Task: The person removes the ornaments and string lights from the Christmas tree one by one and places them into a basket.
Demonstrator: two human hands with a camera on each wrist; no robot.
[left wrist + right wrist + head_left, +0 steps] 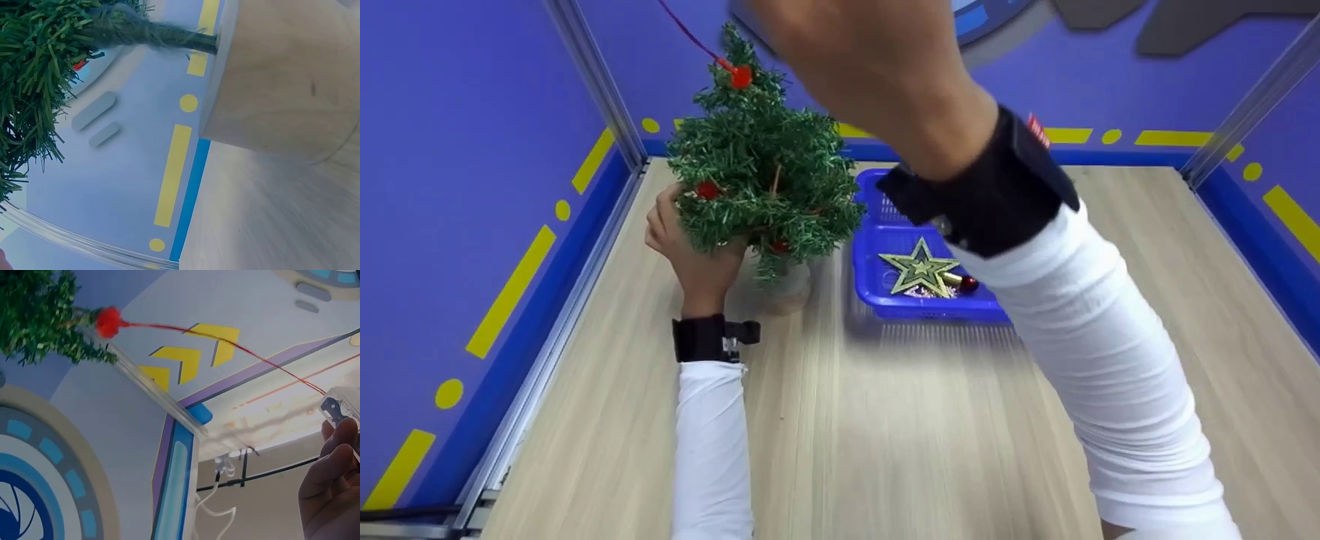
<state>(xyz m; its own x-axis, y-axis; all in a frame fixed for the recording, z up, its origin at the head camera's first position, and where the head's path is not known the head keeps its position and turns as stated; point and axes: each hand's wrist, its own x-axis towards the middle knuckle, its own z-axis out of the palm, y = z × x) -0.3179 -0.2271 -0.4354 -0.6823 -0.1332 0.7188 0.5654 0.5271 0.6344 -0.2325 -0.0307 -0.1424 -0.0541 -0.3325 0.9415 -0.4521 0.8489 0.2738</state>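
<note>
A small green Christmas tree point(765, 165) stands upright on a round wooden base point(281, 79). My left hand point(701, 255) grips its lower left branches, with the thumb and some fingertips hidden in the green. My right hand point(332, 478) is raised high above the tabletop and pinches a small clear plastic case point(340, 402), whose kind I cannot tell. From that case a thin red cord point(225, 340) runs taut to a red ball-like piece point(108, 322) at the treetop. More red pieces, such as a red ornament point(707, 190), sit among the branches.
Right of the tree stands a blue plastic basket point(877, 300), partly behind my right forearm. It holds a gold glitter star point(920, 268), a dark red ball point(969, 284) and small shiny bits. Blue printed walls point(480, 150) with metal corner posts enclose the wooden tabletop point(915, 420).
</note>
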